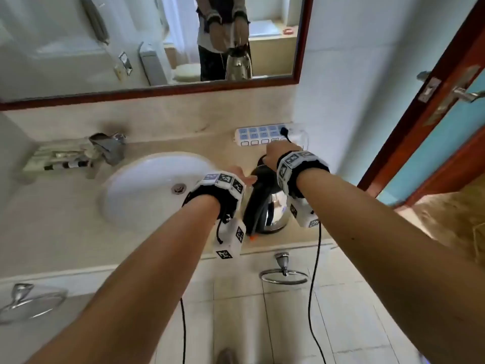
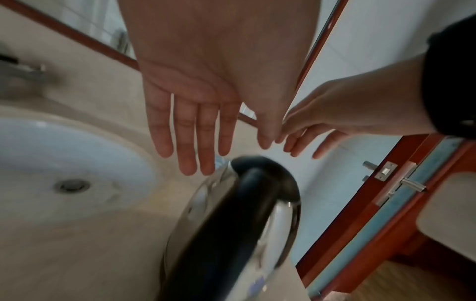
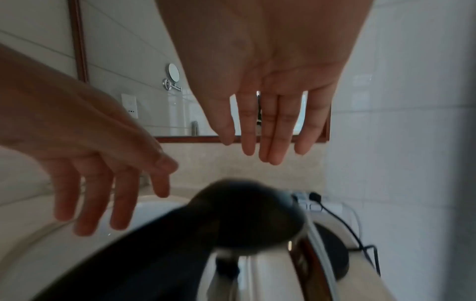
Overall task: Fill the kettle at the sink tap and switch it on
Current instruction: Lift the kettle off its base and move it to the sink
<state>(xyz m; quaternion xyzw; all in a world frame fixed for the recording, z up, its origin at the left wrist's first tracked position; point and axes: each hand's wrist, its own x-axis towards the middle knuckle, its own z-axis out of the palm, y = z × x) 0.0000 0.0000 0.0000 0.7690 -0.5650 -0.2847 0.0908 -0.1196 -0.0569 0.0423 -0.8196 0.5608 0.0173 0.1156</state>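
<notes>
A steel kettle (image 1: 275, 206) with a black lid and handle (image 2: 231, 213) stands on the beige counter (image 1: 52, 227), right of the white sink (image 1: 136, 200). My left hand (image 1: 237, 172) hovers open over the kettle's left side, fingers straight (image 2: 195, 130), touching nothing. My right hand (image 1: 273, 153) is open above and behind the lid, fingers straight (image 3: 270, 122). A black round base (image 3: 332, 254) with a cord lies behind the kettle. The chrome tap (image 1: 110, 148) stands at the sink's back left.
A white power strip (image 1: 262, 135) with one black plug lies against the back wall. A tray of toiletries (image 1: 57, 161) sits left of the tap. A wooden door (image 1: 433, 114) stands open at the right. A towel ring (image 1: 283, 274) hangs below the counter edge.
</notes>
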